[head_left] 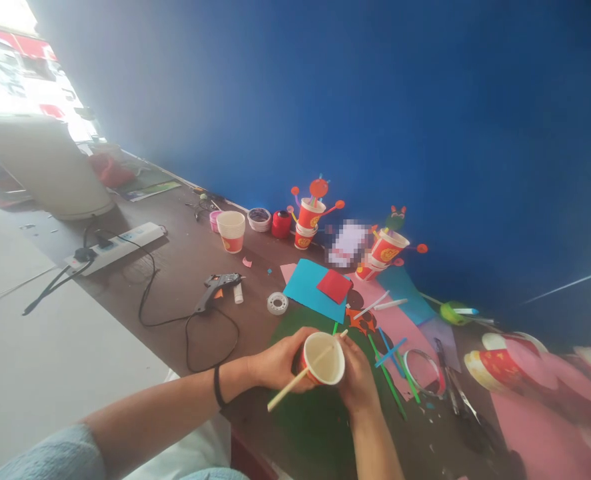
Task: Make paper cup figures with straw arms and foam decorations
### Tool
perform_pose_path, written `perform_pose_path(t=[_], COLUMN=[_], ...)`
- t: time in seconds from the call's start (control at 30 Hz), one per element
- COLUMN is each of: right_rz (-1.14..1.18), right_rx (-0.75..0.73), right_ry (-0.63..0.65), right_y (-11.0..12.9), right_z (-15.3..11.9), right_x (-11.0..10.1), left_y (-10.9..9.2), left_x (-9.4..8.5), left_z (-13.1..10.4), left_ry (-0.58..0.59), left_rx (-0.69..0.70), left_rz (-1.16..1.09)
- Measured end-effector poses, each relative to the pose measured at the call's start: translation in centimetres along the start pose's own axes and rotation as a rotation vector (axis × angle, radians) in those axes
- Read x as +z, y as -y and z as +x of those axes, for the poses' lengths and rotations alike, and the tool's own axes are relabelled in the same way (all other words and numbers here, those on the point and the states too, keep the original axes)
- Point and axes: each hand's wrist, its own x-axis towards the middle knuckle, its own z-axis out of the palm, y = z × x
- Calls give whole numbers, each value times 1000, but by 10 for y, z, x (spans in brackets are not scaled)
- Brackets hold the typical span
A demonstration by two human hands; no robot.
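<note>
A: Where's the paper cup?
B: Held up btwn both hands near the tabletop's front edge, above the dark green sheet. Mouth tipped toward the wearer, prob. so they can see inside.

A: And the hands?
B: L hand is curled round the cup's L side, prob. to steady it. R hand is pressed to the other side, fingertips by the far end of the pale yellow stick. Can't tell if they pinch it.

A: How's the stick sitting?
B: Slantwise across the mouth, near end poking out past the L side. Thru the wall or just over the rim? Can't tell.

A: Why's the glue gun there?
B: L of the hands, in easy reach, I'd guess. Cord's slack twd the power strip by the tabletop's L edge. White tape roll sits btwn gun and blue sheet.

A: Back edge?
B: Stacked cups on the L, then two decorated cup figures by the wall, prob. parked out of the way. Loose straws lie R of the hands, prob. handy for the R one.
</note>
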Motion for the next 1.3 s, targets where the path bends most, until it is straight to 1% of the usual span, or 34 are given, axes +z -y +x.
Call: perform_pose_path(t=[0.07, 0.17, 0.23, 0.33, 0.4, 0.5, 0.6, 0.67, 0.8, 0.87, 0.93, 0.97, 1.03, 1.2, 1.3], right_rz=[48, 94, 98, 76, 51, -25, -194, -307, -427, -428, -409, -393, -332, -3, 149], right_rx=[-17, -32, -44, -64, -80, -134, -239, -305, -398, -443, -472, -468, -405, -122, -35], right_ry=[10, 44, 57, 52, 35, -17, -87, -110, -158, -204, -233, -236, -218, -64, -1], right_y=[0, 1, 1, -1, -4, -7, -8, -8, -7, -8, -9, -9, -10, -10, -10], right_z=[0, 0, -1, -3, -4, -6, -10, -13, -19, -21, -20, -18, -14, -3, 0], right_x=[-2, -3, -1, 1, 2, 0, -1, -1, 1, 1, 0, -1, -1, -1, -4], left_y=[-2, -3, -5, -9, -10, -5, 5, 9, 11, 9, 8, 6, 4, 2, 1], left_x=[-3, -6, -7, -6, -6, -5, -3, -2, -2, -3, -4, -5, -5, -2, -2], left_z=[0, 2, 4, 6, 6, 5, 3, 3, 3, 3, 4, 4, 4, 4, 2], left_ry=[-51, -85, -91, -51, -39, -82, -122, -140, -173, -184, -187, -191, -205, -243, -221], left_rx=[-20, 1, 9, -17, -39, -97, -158, -175, -205, -198, -156, -128, -77, 17, 14], left_rz=[-167, -371, -386, -370, -425, -578, -729, -807, -849, -818, -749, -704, -614, -460, -403])
